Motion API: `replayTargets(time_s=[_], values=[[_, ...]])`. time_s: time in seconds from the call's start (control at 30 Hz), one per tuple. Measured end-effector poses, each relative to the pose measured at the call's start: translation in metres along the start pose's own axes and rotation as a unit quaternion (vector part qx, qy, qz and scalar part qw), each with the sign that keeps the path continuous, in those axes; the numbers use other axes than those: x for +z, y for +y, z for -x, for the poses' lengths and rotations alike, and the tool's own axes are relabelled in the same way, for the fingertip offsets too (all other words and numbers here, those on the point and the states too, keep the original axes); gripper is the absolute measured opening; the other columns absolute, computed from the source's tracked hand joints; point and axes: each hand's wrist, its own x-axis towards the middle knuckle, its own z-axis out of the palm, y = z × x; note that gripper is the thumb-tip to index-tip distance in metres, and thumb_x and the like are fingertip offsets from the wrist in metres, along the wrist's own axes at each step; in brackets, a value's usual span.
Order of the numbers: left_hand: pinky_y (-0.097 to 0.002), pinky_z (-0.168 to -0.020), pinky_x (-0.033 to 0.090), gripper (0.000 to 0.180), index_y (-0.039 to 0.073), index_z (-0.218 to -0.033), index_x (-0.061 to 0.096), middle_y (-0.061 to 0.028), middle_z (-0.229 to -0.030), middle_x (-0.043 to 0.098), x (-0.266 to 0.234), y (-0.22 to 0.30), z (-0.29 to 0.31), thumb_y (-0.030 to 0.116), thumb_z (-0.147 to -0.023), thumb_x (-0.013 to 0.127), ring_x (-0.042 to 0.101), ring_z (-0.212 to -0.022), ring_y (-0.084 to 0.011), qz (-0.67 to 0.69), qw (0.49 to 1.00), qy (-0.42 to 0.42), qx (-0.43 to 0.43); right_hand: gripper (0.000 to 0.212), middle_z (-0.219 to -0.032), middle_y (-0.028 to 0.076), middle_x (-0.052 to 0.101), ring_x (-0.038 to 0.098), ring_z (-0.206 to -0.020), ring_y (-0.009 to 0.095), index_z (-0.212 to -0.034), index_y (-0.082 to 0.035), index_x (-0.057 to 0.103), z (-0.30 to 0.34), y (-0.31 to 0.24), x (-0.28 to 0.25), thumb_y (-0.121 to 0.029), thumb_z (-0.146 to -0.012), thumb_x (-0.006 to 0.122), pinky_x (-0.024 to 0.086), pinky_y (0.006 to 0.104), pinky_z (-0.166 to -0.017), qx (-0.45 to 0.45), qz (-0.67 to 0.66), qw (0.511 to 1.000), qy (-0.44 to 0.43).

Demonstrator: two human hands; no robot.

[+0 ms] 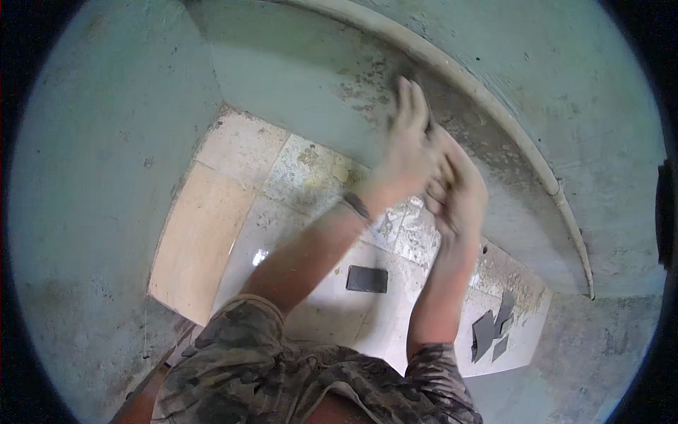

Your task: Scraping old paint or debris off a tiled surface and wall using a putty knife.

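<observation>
My left hand is raised in front of the stained lower wall, its fingers stretched out and pointing upward, pale as if dusty. Close against its palm side is my right hand, with fingers that look bent and are smeared by motion. A thin dark edge shows by the left fingers; whether it is a thing or a shadow I cannot tell. Below both hands, a dark rectangular block lies flat on the tiled surface. A dark band circles my left wrist.
Several dark flat pieces lie at the right end of the tiles. A pale pipe curves along the green wall behind my hands. At the left end is a beige tile. The wall's paint is flaking near the pipe.
</observation>
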Motion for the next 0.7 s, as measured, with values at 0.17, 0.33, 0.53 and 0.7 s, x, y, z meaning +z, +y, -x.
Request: replayTargets(time_s=[0.17, 0.33, 0.53, 0.7], values=[[-0.0399, -0.123, 0.009, 0.077, -0.008, -0.153, -0.002, -0.0302, -0.161, 0.005, -0.023, -0.010, -0.018, 0.021, -0.100, 0.044, 0.004, -0.152, -0.0376, -0.219, 0.973, 0.048, 0.049, 0.035, -0.070, -0.004, 0.054, 0.039, -0.047, 0.003, -0.126, -0.002, 0.063, -0.013, 0.001, 0.024, -0.021, -0.101, 0.048, 0.028, 0.0210, -0.038, 0.025, 0.053, 0.998, -0.025], [-0.0420, -0.124, 0.006, 0.079, -0.015, -0.150, 0.001, -0.0334, -0.160, 0.000, -0.010, -0.002, 0.004, 0.021, -0.096, 0.046, 0.001, -0.151, -0.0417, -0.182, 0.983, -0.021, 0.033, 0.037, -0.073, -0.003, 0.057, 0.042, -0.049, 0.003, -0.125, -0.002, 0.065, 0.003, 0.008, -0.003, -0.025, -0.100, 0.050, 0.029, 0.0186, -0.040, -0.008, 0.082, 0.996, 0.017], [-0.0415, -0.123, 0.009, 0.074, -0.013, -0.152, 0.004, -0.0317, -0.161, 0.006, -0.036, -0.016, -0.011, 0.022, -0.098, 0.042, 0.006, -0.151, -0.0410, -0.188, 0.981, 0.034, 0.026, 0.036, -0.075, -0.001, 0.061, 0.044, -0.049, 0.004, -0.124, -0.007, 0.067, -0.010, 0.029, 0.025, -0.027, -0.099, 0.051, 0.030, 0.0205, -0.040, -0.023, 0.123, 0.992, 0.009], [-0.0410, -0.123, 0.008, 0.074, -0.011, -0.152, 0.005, -0.0317, -0.161, 0.006, -0.002, -0.019, 0.008, 0.022, -0.097, 0.042, 0.005, -0.151, -0.0410, -0.116, 0.993, -0.003, -0.011, 0.038, -0.074, -0.001, 0.061, 0.040, -0.048, 0.003, -0.128, -0.008, 0.065, 0.007, 0.019, -0.011, -0.028, -0.100, 0.048, 0.028, 0.0196, -0.039, -0.014, 0.143, 0.989, 0.045]])
